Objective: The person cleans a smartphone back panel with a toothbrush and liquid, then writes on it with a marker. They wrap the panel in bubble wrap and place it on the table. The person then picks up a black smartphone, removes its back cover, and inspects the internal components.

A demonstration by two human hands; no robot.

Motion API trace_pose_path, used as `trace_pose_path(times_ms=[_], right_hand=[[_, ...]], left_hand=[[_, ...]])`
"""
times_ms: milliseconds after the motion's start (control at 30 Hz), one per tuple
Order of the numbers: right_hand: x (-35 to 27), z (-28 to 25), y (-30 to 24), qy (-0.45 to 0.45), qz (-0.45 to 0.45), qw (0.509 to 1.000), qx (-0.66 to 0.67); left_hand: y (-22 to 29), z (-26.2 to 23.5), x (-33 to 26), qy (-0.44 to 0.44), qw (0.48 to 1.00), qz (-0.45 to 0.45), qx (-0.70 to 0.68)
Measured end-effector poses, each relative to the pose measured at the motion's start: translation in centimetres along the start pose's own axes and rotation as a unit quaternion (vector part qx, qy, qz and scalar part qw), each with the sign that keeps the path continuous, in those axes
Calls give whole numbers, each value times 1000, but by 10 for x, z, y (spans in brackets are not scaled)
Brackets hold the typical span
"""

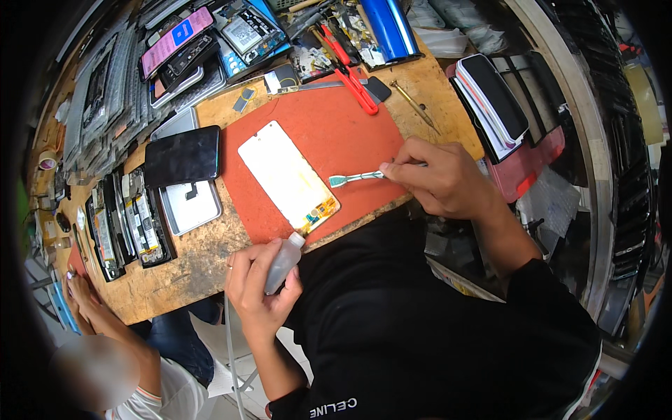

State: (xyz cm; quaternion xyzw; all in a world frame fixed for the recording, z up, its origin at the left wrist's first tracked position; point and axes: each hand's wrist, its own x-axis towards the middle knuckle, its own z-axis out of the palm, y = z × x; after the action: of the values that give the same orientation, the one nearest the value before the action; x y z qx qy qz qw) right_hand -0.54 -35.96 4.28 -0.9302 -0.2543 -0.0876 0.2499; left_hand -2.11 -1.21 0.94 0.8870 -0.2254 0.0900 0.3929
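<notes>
On a red work mat (364, 133) lies a phone display panel (283, 171), white side up, tilted on the mat. Its near end carries an orange flex circuit (323, 208) with a small green patch. My left hand (259, 287) is wrapped round a small translucent squeeze bottle (283, 264), whose white cap points at the panel's near corner. My right hand (444, 178) pinches a slim tool (357, 176) with a flared teal head; whether it is a brush or a scraper I cannot tell. That head hovers close to the panel's right edge.
Left of the mat lie a black phone (183, 155), a white phone housing (190, 206) and opened phones (140, 220). Red-handled pliers (357, 91) and a brass screwdriver (416, 106) lie behind. A coworker's hands (84, 297) rest at the bench's left end.
</notes>
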Motion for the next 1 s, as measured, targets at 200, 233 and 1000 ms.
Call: trace_pose_path(times_ms=[200,233,1000], right_hand=[[-2,2,-1,12,2,1000,4],[-3,2,-1,10,10,1000,12],[20,15,-11,-59,-48,997,33]], left_hand=[[2,-1,3,-7,1000,-2,1],[2,-1,4,-7,1000,-3,-1],[4,-14,-17,-4,999,-41,-21]])
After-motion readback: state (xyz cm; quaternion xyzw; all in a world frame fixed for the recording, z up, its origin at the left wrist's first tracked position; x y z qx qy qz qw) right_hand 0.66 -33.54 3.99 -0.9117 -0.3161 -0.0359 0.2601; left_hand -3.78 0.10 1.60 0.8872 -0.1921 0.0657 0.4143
